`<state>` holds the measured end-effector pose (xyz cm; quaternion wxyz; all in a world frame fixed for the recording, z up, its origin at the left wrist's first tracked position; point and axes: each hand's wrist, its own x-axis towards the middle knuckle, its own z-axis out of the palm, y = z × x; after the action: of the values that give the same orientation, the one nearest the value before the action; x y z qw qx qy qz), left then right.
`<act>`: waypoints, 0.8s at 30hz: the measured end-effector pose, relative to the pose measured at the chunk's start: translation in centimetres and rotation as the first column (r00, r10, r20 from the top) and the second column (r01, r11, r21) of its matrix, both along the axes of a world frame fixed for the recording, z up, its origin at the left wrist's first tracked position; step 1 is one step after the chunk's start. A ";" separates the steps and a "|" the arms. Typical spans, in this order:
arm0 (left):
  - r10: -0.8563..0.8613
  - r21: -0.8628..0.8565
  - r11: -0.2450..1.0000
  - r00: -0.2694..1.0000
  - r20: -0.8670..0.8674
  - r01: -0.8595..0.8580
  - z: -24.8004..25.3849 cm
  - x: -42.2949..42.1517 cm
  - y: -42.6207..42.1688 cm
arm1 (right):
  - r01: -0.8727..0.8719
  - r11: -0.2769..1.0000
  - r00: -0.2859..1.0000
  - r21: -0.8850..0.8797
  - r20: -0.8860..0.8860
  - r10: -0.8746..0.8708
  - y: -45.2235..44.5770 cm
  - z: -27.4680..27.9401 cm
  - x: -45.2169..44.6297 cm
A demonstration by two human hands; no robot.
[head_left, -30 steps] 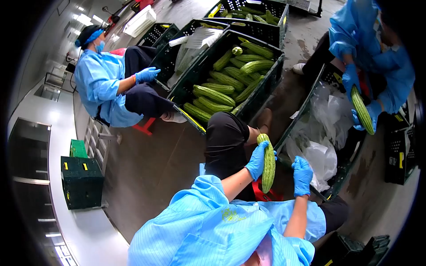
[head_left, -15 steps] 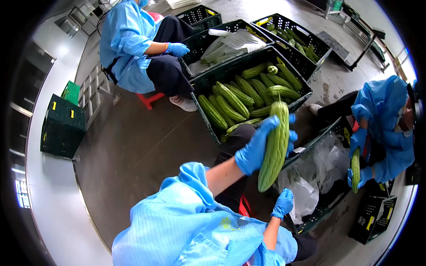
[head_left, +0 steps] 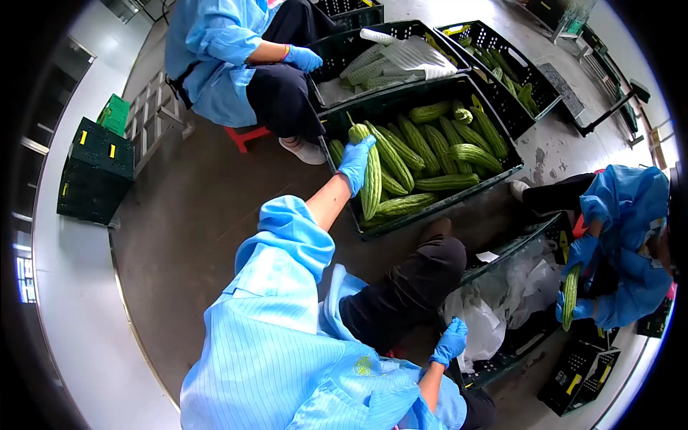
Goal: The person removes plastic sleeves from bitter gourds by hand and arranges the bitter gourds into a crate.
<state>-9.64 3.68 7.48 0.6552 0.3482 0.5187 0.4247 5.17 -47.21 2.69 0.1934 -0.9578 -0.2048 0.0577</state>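
In a blue glove, my left hand is wrapped round a long ridged green gourd at the left end of a dark green crate. Several similar gourds lie inside that crate. My right hand, also gloved, has its fingers curled together beside the white plastic bags in a lower crate. Whatever it may hold is too small to make out.
A co-worker sits upper left by a crate of wrapped gourds. Another co-worker at the right holds a gourd. Further gourds lie in a crate behind. Stacked crates stand left.
My left hand has carried the gourd from above my lap, up and left, to the left end of the gourd crate. My right hand stays near the bags. The view has shifted.
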 end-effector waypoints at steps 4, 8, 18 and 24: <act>0.077 -0.082 0.989 0.902 -0.424 -0.123 -2.6 1.1 -1.8 | 0.006 1.000 1.000 0.024 -0.007 -0.006 -0.3 -0.2 0.1; 0.109 -0.007 0.985 0.653 -0.749 -0.172 -6.0 1.5 -0.8 | 0.063 0.997 0.996 0.034 -0.060 -0.061 0.2 0.0 -0.1; -0.039 -0.024 0.979 0.074 -0.996 0.202 -5.1 0.9 0.4 | 0.043 0.999 0.992 -0.002 -0.117 -0.043 -0.2 0.0 0.1; 0.360 -0.012 0.696 -0.362 -0.860 0.718 -11.0 -0.4 0.3 | 0.047 0.998 0.992 -0.029 -0.115 -0.050 0.0 0.1 0.2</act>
<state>-10.03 4.02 -3.52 -0.1515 0.8211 0.5487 -0.0414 5.33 -47.22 2.83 0.1939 -0.9599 -0.1693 0.1109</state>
